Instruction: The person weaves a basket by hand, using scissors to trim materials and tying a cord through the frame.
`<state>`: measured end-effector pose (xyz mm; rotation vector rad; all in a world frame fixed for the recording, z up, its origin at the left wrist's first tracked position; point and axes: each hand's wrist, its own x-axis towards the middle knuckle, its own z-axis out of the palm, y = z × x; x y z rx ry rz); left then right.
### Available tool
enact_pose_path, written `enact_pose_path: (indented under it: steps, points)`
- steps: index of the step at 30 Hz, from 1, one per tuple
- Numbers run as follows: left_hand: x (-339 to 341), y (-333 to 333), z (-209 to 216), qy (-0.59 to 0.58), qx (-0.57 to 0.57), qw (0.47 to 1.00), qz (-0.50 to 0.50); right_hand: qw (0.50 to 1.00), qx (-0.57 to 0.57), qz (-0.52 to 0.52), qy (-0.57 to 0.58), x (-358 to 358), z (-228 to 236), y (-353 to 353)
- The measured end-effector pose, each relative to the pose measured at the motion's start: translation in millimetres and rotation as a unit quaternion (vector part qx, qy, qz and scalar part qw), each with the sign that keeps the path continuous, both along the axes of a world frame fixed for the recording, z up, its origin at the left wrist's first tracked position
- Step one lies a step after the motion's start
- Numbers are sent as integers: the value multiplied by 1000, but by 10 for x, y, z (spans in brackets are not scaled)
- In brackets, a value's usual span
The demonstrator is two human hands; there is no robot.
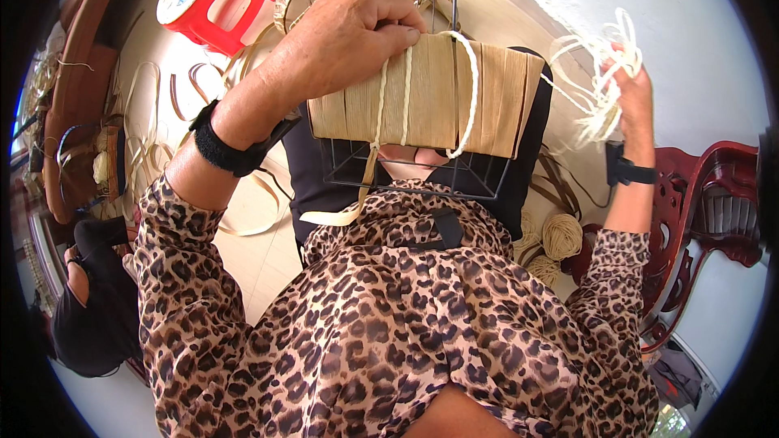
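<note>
A black wire frame (479,177) rests across my lap, wrapped with flat tan strips (442,73) laid side by side. White twisted cord (471,97) runs over the strips in several lines, one curving in a loose loop. At the far edge of the strips, my left hand (353,36) is closed in a pinch on the cord. Out to the right, raised beside the wall, my right hand (633,89) grips a loose, tangled bundle of the same cord (599,101). A flat pale strip end (333,216) hangs off the near side of the frame.
A red stool (223,8) stands at the far left, with loose strips (146,113) strewn on the floor nearby. Balls of cord (560,239) lie right of my lap, beside a carved dark-red chair (682,219). Another person in black (93,300) is at the left edge.
</note>
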<state>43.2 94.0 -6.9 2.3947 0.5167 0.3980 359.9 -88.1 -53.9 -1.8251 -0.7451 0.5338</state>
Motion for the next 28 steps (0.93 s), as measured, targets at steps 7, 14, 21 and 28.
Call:
enact_pose_path:
  steps: [7, 14, 21, 28]
  points:
    - [23, -61, 16, -11, 97, 995, -1, 993, 0, 48, -107, -234, 172, 439]
    - [-23, -119, -39, -27, 139, 990, 24, 981, -18, 135, -136, -273, 261, 580]
    - [-2, -86, -2, 5, 40, 999, 17, 985, -44, 166, 18, -276, -40, 457]
    - [70, -35, -34, 16, 53, 998, 9, 996, 53, 57, 44, 38, 357, 352]
